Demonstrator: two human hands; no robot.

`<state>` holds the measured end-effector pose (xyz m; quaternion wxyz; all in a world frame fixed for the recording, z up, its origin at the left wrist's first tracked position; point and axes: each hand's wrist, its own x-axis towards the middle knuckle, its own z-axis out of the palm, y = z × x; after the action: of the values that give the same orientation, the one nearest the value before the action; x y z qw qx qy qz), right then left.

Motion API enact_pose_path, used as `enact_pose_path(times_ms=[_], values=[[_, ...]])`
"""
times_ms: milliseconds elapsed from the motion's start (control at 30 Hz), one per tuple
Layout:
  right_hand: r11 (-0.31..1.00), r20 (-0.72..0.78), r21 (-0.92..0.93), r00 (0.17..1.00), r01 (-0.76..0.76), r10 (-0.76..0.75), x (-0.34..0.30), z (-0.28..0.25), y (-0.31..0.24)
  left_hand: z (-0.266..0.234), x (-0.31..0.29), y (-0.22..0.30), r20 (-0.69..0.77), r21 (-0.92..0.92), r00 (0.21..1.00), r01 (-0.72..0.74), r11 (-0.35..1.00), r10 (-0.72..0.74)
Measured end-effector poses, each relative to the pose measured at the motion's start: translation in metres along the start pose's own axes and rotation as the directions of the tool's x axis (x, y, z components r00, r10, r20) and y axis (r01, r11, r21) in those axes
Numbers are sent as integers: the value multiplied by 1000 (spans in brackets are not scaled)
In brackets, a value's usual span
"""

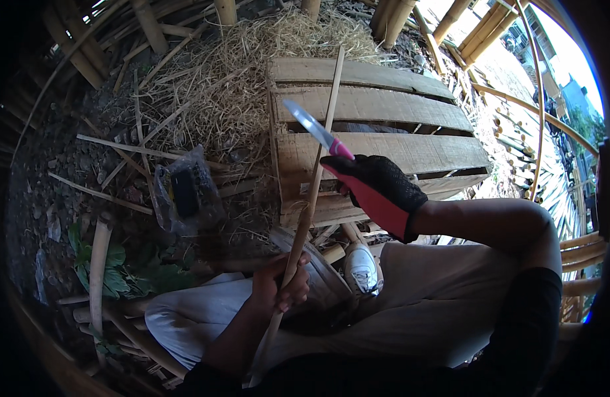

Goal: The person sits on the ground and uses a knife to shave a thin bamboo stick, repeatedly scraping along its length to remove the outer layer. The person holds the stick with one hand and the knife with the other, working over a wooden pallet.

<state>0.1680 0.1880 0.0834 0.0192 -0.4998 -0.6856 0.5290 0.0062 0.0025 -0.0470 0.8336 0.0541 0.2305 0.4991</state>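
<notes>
My bare left hand [283,283] is closed around the lower part of a long, thin bamboo strip [316,173]. The strip slants up and away over a wooden crate, its narrow far end reaching the crate's far slats. On my right hand [377,192] is a black and red work glove, and its fingers are wrapped round the pink handle of a knife [310,124]. The blade points up and to the left, crossing the strip or lying just beside it; I cannot tell whether they touch. Most of the handle is hidden inside the glove.
The slatted wooden crate [377,149] stands in front of me, with dry straw [238,73] behind and left of it. A clear plastic bag with a dark object [186,192] lies on the ground at left. Bamboo poles [98,278] and green leaves [116,268] are nearer.
</notes>
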Motion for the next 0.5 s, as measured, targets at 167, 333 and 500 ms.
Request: enact_pose_path(times_ms=[167, 333, 500], values=[[944, 286, -325, 958, 63, 34, 6, 6, 15, -3, 0, -2, 39, -14, 999, 9, 1000, -8], [836, 266, -533, 964, 130, 20, 2, 2, 6, -2, 1, 0, 11, 54, 1000, 23, 998, -24], [736, 246, -625, 960, 260, -131, 3, -6, 9, 0, 1, 3, 85, 98, 996, -17, 995, 9]])
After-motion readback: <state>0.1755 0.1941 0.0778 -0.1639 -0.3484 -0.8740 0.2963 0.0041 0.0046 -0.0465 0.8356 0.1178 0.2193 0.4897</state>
